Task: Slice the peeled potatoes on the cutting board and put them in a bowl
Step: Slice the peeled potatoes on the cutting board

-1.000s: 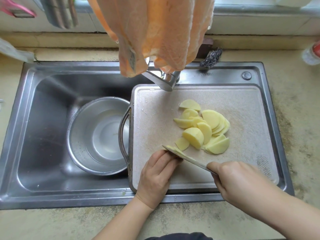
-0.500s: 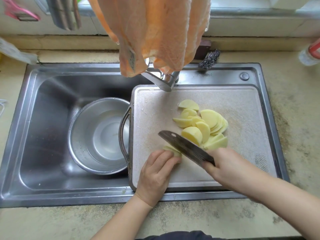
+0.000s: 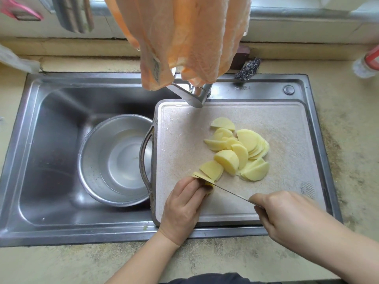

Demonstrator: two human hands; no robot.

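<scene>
A beige cutting board (image 3: pixel 287 128) lies over the right half of the sink. A pile of pale yellow potato slices (image 3: pixel 242 150) sits in its middle. My left hand (image 3: pixel 184 206) holds a small leftover potato piece (image 3: pixel 208 183) at the board's near left, mostly hidden under my curled fingers. My right hand (image 3: pixel 287 218) grips the handle of a knife (image 3: pixel 229 191), whose blade stands edge-down against my left fingers on the piece. An empty steel bowl (image 3: pixel 114 158) sits in the sink basin left of the board.
The sink (image 3: pixel 51 140) fills the left. A faucet (image 3: pixel 190 95) and a hanging orange cloth (image 3: pixel 184 37) overhang the board's far edge. A steel scrubber (image 3: pixel 248 68) lies behind the sink. A bottle (image 3: pixel 367 62) stands at the far right on the counter.
The knife blade, tilted up and lifted half a second ago, has come back down edge-first against my left fingers. One more slice lies beside the pile near the blade.
</scene>
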